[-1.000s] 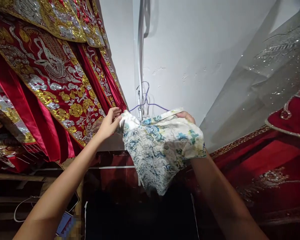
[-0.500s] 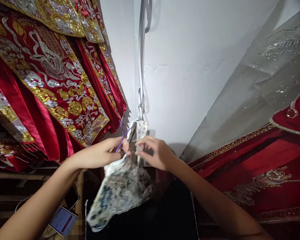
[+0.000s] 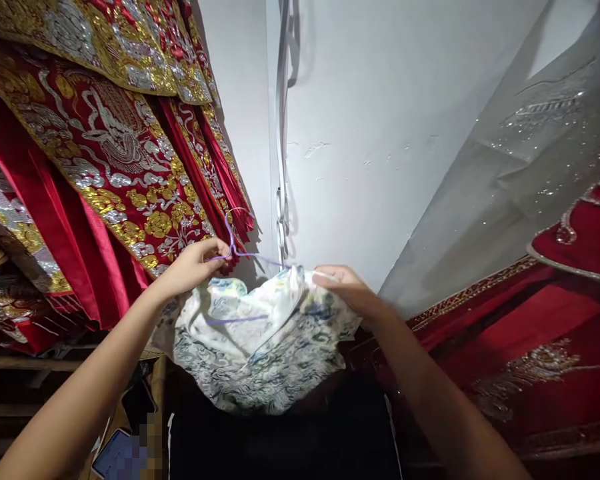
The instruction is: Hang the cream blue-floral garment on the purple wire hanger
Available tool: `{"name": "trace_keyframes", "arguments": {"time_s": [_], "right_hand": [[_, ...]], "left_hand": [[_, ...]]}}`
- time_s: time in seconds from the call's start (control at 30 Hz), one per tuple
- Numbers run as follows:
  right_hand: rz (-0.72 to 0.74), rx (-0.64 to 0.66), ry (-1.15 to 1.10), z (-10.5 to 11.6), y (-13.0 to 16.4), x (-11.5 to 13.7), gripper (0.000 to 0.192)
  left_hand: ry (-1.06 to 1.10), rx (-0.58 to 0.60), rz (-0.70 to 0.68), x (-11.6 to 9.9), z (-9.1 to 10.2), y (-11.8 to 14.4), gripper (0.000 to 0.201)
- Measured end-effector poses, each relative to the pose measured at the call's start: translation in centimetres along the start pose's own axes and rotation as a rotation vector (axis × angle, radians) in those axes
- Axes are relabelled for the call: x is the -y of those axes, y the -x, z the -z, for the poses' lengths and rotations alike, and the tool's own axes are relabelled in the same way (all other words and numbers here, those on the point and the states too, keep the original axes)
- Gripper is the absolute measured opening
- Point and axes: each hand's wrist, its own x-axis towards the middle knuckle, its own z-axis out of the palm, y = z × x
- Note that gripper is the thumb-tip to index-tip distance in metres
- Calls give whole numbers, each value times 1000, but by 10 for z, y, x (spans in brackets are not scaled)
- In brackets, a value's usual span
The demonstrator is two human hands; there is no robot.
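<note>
A purple wire hanger (image 3: 232, 241) is pinched at its left arm, just below the hook, by my left hand (image 3: 194, 265). Its lower bar shows inside the neckline of a white garment with a grey, blue and yellow print (image 3: 280, 367). My right hand (image 3: 347, 288) has its fingers closed on the garment's right shoulder, where the hanger's right arm runs into the cloth. The garment spreads between both hands, in front of my dark clothing (image 3: 280, 447). The hanger's right end is hidden by the fabric.
Red costumes with gold and silver embroidery (image 3: 145, 180) hang at the left. A white wall (image 3: 360, 87) with a cable (image 3: 281, 120) stands ahead. Red beaded cloth (image 3: 545, 333) and a clear plastic cover (image 3: 525, 180) are at right. A phone (image 3: 117, 457) lies lower left.
The bunched garment is now spread wide, and its strap no longer hangs high by the wall. My hands have moved apart, the left with the hanger, the right now grasping the garment's shoulder.
</note>
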Motion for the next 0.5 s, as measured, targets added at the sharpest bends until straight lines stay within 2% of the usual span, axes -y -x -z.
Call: {"name": "trace_keyframes", "arguments": {"time_s": [0.1, 0.2, 0.27, 0.37, 0.47, 0.5], "right_hand": [[78, -234, -117, 18, -17, 24, 35], [166, -290, -200, 35, -36, 36, 34], [176, -328, -249, 43, -40, 30, 36], [139, -427, -261, 48, -29, 3, 42], [93, -511, -222, 45, -10, -27, 47], [85, -528, -216, 42, -5, -33, 48]], "left_hand": [[-225, -391, -227, -2, -6, -8, 31], [-329, -661, -352, -9, -23, 2, 30], [-345, -712, -359, -7, -43, 13, 30], [-288, -737, -300, 11, -86, 28, 34], [-110, -834, -144, 38, -135, 32, 42], [-15, -835, -69, 47, -151, 30, 47]]}}
